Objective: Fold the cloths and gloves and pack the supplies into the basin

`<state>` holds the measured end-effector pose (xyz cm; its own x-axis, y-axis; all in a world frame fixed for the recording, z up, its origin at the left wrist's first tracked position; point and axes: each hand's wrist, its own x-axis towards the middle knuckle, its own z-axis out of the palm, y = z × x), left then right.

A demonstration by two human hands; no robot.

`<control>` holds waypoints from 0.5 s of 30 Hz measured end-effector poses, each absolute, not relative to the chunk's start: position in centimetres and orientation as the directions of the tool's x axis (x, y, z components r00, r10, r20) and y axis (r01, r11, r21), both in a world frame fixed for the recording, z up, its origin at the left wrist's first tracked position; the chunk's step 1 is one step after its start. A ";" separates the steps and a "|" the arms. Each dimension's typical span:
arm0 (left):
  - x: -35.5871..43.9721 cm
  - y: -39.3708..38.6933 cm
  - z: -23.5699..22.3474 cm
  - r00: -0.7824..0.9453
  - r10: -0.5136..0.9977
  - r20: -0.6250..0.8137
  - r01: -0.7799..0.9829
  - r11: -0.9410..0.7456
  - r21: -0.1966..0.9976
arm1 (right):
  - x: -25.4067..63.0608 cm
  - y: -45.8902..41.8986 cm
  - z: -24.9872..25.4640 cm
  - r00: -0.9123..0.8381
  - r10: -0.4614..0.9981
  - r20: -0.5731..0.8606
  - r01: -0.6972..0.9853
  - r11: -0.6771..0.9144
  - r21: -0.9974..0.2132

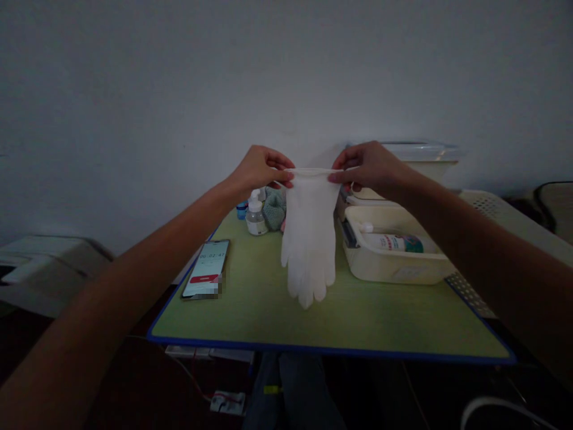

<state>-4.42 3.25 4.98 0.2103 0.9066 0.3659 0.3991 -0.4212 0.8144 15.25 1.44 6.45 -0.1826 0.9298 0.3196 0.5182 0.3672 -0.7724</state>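
A white disposable glove (310, 233) hangs fingers-down above the table, its cuff stretched flat between my two hands. My left hand (263, 166) pinches the left corner of the cuff between thumb and fingers. At the opposite corner, my right hand (363, 165) grips the cuff in the same way. The glove's fingers dangle loose and look flat. Behind the glove, part of the tabletop and of the things at the back is hidden.
The green table (268, 322) has a blue edge. On its left lies a phone (206, 269) showing a timer. A pump bottle (256, 216) and a grey-green knitted item (274, 208) stand behind. To the right, a cream bin (389, 269) holds a labelled bottle (396, 242).
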 end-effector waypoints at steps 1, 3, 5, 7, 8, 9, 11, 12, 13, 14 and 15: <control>-4.1 3.8 5.2 0.201 0.894 0.400 0.393 -0.447 0.804 | 15.4 1.7 6.7 -0.158 0.916 0.367 0.532 0.393 -0.750; -3.7 4.5 6.0 0.190 0.859 0.475 0.374 -0.511 0.774 | 15.6 1.9 7.7 -0.128 0.867 0.482 0.570 0.462 -0.679; -3.6 4.4 6.6 0.191 0.831 0.522 0.360 -0.554 0.750 | 15.8 1.3 8.3 -0.137 0.814 0.565 0.634 0.510 -0.582; -3.7 3.8 6.0 0.201 0.821 0.534 0.362 -0.569 0.739 | 15.8 0.3 7.6 -0.176 0.785 0.594 0.707 0.520 -0.479; -3.9 3.2 5.1 0.211 0.824 0.526 0.370 -0.565 0.737 | 15.8 -0.4 6.6 -0.194 0.783 0.591 0.745 0.509 -0.431; -4.1 2.6 3.6 0.224 0.828 0.514 0.382 -0.559 0.735 | 15.8 -1.2 5.2 -0.213 0.787 0.579 0.777 0.496 -0.389; -4.6 0.9 -0.2 0.289 0.837 0.464 0.406 -0.546 0.733 | 15.6 -3.0 1.4 -0.275 0.781 0.560 0.816 0.498 -0.293; -4.8 0.0 -2.5 0.304 0.842 0.445 0.409 -0.537 0.738 | 15.6 -4.0 -0.9 -0.319 0.784 0.533 0.824 0.507 -0.253; -5.0 -1.0 -4.9 0.326 0.847 0.420 0.411 -0.527 0.744 | 15.5 -4.9 -3.3 -0.357 0.791 0.497 0.828 0.514 -0.224; -5.2 -1.9 -7.2 0.341 0.855 0.391 0.423 -0.511 0.748 | 15.4 -5.9 -5.6 -0.394 0.807 0.440 0.824 0.522 -0.219; -5.5 -2.8 -9.3 0.385 0.856 0.344 0.436 -0.498 0.750 | 15.3 -6.8 -7.7 -0.407 0.821 0.400 0.825 0.518 -0.225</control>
